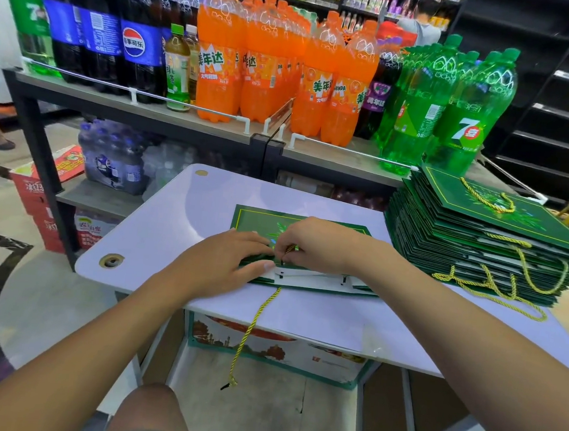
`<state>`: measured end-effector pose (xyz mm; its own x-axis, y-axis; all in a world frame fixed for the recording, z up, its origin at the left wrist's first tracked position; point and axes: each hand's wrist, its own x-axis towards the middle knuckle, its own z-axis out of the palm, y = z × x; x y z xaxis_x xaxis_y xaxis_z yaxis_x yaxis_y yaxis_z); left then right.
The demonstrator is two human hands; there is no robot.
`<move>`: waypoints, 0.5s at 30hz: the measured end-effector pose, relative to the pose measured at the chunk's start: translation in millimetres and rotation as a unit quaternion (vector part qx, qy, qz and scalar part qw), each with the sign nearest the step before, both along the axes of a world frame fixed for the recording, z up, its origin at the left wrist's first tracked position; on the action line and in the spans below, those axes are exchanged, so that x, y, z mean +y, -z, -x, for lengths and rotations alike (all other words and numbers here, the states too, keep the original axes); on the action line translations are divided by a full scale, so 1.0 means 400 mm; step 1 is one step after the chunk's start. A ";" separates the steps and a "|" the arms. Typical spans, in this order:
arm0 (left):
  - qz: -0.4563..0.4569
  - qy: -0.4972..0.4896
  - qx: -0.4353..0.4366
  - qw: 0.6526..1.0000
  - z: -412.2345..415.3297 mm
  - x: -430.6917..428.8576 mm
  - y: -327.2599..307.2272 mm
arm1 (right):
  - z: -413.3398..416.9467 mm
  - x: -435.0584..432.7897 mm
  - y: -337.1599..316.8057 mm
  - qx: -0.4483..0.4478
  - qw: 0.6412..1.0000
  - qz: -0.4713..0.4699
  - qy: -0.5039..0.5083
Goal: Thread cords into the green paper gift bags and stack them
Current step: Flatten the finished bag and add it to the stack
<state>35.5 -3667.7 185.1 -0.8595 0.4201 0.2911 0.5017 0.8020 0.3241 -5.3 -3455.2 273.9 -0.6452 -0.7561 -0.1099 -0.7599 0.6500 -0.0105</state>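
Soda bottles line the shelf behind our white table. On the table's right side sits the stack of green bags, and one green bag lies flat mid-table. Our left hand presses it with straight fingers. Our right hand pinches the yellow cord near its opening.

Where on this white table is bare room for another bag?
Bare: the table left of the flat bag, and the far strip behind it. Crowded: the right side, with the stack of bags and its hanging cords.
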 end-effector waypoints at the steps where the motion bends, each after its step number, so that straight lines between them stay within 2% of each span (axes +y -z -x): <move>1: -0.004 0.004 0.003 1.000 0.000 -0.001 0.001 | 0.003 0.004 -0.001 -0.012 1.000 0.015 0.006; 4: -0.011 0.019 0.037 0.999 -0.005 0.001 -0.002 | 0.010 0.014 -0.001 -0.041 0.997 0.055 0.027; 11: -0.001 0.050 0.217 0.975 -0.012 0.006 0.010 | 0.002 0.022 0.003 -0.099 0.988 0.087 0.076; 15: 0.016 0.036 0.247 0.968 -0.013 0.011 0.010 | -0.002 0.016 0.010 -0.123 0.982 0.112 0.089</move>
<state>40.9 -3663.5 181.3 -0.5862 0.4894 0.6456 0.6447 0.7644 0.0059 -4.3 -3448.7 270.0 -0.7436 -0.6572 -0.1232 -0.5915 0.7325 -0.3370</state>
